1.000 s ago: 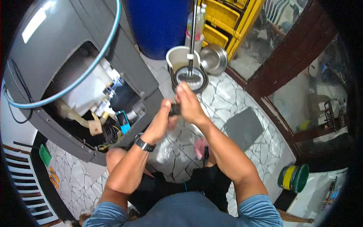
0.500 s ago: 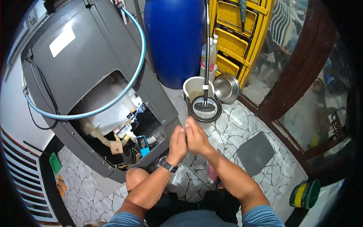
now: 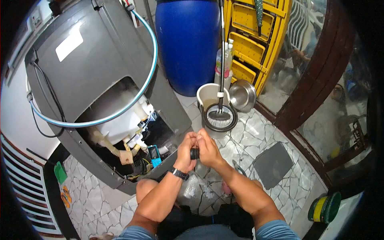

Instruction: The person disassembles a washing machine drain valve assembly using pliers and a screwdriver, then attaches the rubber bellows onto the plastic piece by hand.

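Observation:
My left hand [image 3: 185, 153] and my right hand [image 3: 208, 149] meet in front of me, fingers curled together. Between the palms shows a small black ribbed piece [image 3: 194, 154], round in outline; its far end is hidden by my fingers. Left of my hands stands a grey washing machine [image 3: 108, 44] with an opening in its panel, where a white tub [image 3: 116, 130], hoses and wires show. A small blue phone with a keypad [image 3: 154, 156] rests at the lower edge of that opening.
A blue-white hose [image 3: 154, 52] arcs across the machine. Beyond stand a blue barrel [image 3: 188, 44], a mop bucket [image 3: 202, 94] with a mop [image 3: 221, 114], a steel bowl [image 3: 245, 96] and yellow folding steps [image 3: 248, 50]. A grey flat panel [image 3: 274, 165] lies on the patterned floor at right.
My hands have opened slightly and shifted a little lower, bringing the black ribbed piece into sight between them. The whole view has shifted slightly.

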Available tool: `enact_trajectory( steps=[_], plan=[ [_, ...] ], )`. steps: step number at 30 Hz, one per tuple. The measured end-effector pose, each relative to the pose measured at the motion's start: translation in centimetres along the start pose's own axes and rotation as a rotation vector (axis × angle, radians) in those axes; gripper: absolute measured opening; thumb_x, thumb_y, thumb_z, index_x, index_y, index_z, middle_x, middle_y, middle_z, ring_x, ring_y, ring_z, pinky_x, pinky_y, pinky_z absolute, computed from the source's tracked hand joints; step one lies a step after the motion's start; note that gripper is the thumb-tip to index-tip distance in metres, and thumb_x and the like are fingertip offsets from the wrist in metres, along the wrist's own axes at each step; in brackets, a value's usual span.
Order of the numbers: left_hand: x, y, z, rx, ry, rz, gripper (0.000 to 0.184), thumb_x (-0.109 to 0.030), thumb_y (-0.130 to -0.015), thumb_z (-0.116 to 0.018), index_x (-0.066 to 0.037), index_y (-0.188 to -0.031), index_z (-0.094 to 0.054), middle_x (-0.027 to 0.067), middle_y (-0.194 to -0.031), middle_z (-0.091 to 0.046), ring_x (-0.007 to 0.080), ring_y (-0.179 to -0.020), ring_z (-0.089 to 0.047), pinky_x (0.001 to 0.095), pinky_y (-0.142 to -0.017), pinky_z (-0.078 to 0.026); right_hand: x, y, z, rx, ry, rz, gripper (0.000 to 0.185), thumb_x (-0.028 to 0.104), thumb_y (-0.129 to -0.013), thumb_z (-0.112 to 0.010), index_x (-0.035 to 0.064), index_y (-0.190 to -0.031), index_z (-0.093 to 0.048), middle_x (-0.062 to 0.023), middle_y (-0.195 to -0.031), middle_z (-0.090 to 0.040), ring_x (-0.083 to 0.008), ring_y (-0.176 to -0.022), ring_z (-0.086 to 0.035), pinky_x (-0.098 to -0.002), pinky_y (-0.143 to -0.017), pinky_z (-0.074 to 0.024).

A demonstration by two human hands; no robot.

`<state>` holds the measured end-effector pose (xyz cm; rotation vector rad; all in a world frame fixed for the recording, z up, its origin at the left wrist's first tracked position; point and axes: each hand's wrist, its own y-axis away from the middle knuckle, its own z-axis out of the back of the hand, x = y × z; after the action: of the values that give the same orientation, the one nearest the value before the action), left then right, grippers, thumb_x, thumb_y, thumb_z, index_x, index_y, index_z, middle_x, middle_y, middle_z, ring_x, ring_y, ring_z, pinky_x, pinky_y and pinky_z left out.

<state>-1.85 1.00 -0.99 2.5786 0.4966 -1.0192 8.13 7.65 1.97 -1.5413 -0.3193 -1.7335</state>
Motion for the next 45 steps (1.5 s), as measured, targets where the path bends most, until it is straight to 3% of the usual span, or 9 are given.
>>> enact_trajectory(
  steps=[10,17,19,21,25,29,35,37,45],
  plan=[
    [-0.8,-0.3,-0.2,0.036,0.002,-0.104,0.010,-0.006,-0.097,-0.048,-0.008,-0.105,-0.054,0.0029,-0.093,-0.059,0.0108,-0.082,-0.053,0.0254,-0.076,-0.045,0.4,0.4,-2.0,-0.252,0.177,0.121,0.014,0.013,-0.104,-0.043,0.0009,-0.104,-0.050,-0.0254,-0.084,-0.064,-0.0475,-0.079,-0.067,-0.0522,-0.070,-0.0497],
    [0.2,-0.6,0.7,-0.046,-0.459,-0.275,0.038,-0.038,-0.113,-0.034,-0.007,-0.110,-0.055,0.0031,-0.087,-0.057,0.0129,-0.083,-0.058,0.0291,-0.073,-0.047,-0.5,0.6,-0.2,-0.325,0.057,0.091,0.014,0.013,-0.105,-0.043,0.0012,-0.104,-0.051,-0.0237,-0.080,-0.059,-0.0462,-0.074,-0.061,-0.0498,-0.067,-0.0466],
    [-1.2,2.1,-0.7,-0.009,-0.746,-0.112,0.044,-0.042,-0.114,-0.028,-0.007,-0.111,-0.054,0.0049,-0.077,-0.055,0.0150,-0.068,-0.058,0.0317,-0.061,-0.046,-0.8,0.4,0.1,-0.350,0.044,0.120,0.014,0.013,-0.105,-0.041,0.0019,-0.102,-0.049,-0.0190,-0.077,-0.057,-0.0367,-0.069,-0.059,-0.0452,-0.066,-0.0461],
    [-0.4,2.1,-0.8,0.018,-0.873,-0.378,0.047,-0.042,-0.114,-0.024,-0.006,-0.111,-0.054,0.0074,-0.071,-0.054,0.0155,-0.057,-0.053,0.0342,-0.053,-0.043,-0.2,0.0,0.8,-0.321,-0.118,0.089,0.015,0.014,-0.106,-0.040,0.0025,-0.101,-0.048,-0.0138,-0.076,-0.054,-0.0253,-0.067,-0.055,-0.0406,-0.065,-0.0453],
    [-0.8,2.1,-1.6,0.049,-1.007,-0.602,0.043,-0.036,-0.114,-0.025,-0.003,-0.110,-0.052,0.0163,-0.079,-0.059,0.0321,-0.065,-0.059,0.0431,-0.062,-0.046,-0.4,-0.5,1.5,-0.214,-0.191,0.078,0.018,0.017,-0.108,-0.040,0.0028,-0.101,-0.048,-0.0107,-0.077,-0.053,-0.0205,-0.070,-0.053,-0.0381,-0.067,-0.0457],
    [-2.3,2.6,-2.4,0.126,-1.115,-0.603,0.040,-0.031,-0.113,-0.027,-0.001,-0.107,-0.052,0.0240,-0.087,-0.059,0.0481,-0.081,-0.060,0.0504,-0.075,-0.047,1.3,-0.2,3.0,-0.037,0.036,0.143,0.016,0.016,-0.107,-0.042,0.0023,-0.104,-0.048,-0.0220,-0.084,-0.061,-0.0408,-0.075,-0.063,-0.0470,-0.070,-0.0474],
    [0.1,1.6,-0.9,0.079,-1.072,-0.440,0.034,-0.026,-0.110,-0.031,-0.001,-0.102,-0.052,0.0255,-0.091,-0.059,0.0452,-0.087,-0.060,0.0480,-0.081,-0.047,1.9,-0.1,2.7,-0.008,0.424,0.273,0.012,0.015,-0.102,-0.050,0.0035,-0.105,-0.050,-0.0240,-0.088,-0.065,-0.0489,-0.076,-0.064,-0.0564,-0.068,-0.0501],
    [1.3,0.9,-0.3,0.013,-0.991,-0.441,0.037,-0.027,-0.114,-0.028,-0.004,-0.098,-0.052,0.0068,-0.088,-0.052,0.0176,-0.085,-0.049,0.0351,-0.084,-0.045,1.2,0.4,1.8,-0.166,0.434,0.285,0.012,0.015,-0.101,-0.051,0.0036,-0.105,-0.051,-0.0234,-0.088,-0.065,-0.0489,-0.077,-0.065,-0.0563,-0.068,-0.0503],
    [2.9,0.7,-0.7,-0.125,-0.801,-0.498,0.039,-0.032,-0.115,-0.027,-0.007,-0.101,-0.054,0.0018,-0.088,-0.049,0.0154,-0.087,-0.047,0.0315,-0.086,-0.043,-0.2,0.6,-0.4,-0.443,0.243,0.100,0.017,0.016,-0.104,-0.046,0.0009,-0.112,-0.049,-0.0259,-0.086,-0.064,-0.0514,-0.079,-0.063,-0.0571,-0.068,-0.0478]
  ],
)
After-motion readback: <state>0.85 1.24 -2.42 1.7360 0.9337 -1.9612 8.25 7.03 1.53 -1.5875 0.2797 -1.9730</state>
